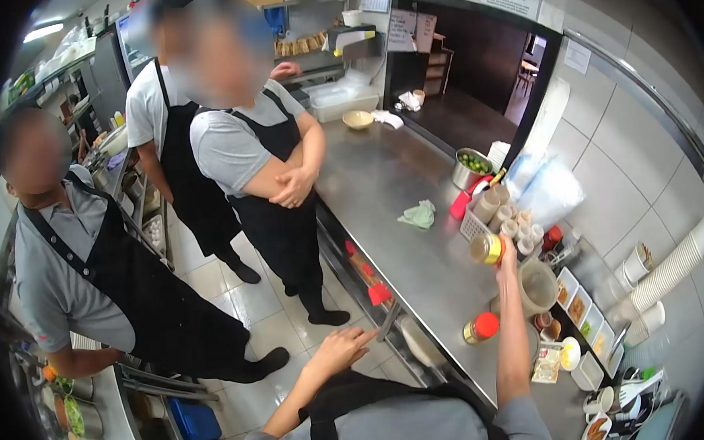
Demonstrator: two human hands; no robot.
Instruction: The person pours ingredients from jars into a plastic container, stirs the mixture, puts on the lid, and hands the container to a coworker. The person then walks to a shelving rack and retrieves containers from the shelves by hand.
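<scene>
Jar (pixel 486 250) with a yellow band, grasped in the right hand's grip (pixel 507 256) over the table (pixel 415 268).

Nearest, the left hand's grip (pixel 340 351) is released, its fingers extended toward a metal handle (pixel 389 320) at the table's edge; whether the handle is touched cannot be told. A red-lidded jar (pixel 481 327) is set on the table, nearer than the yellow-banded one, around which the right fingers are closed. Just beyond the held jar, squeeze bottles (pixel 488 206) are gathered in a basket (pixel 472 225). Farther on, a crumpled green cloth (pixel 419 215) is laid near a metal pot (pixel 466 175) filled with green fruit (pixel 473 162). At the far end, a yellowish bowl (pixel 357 120) is placed.
</scene>
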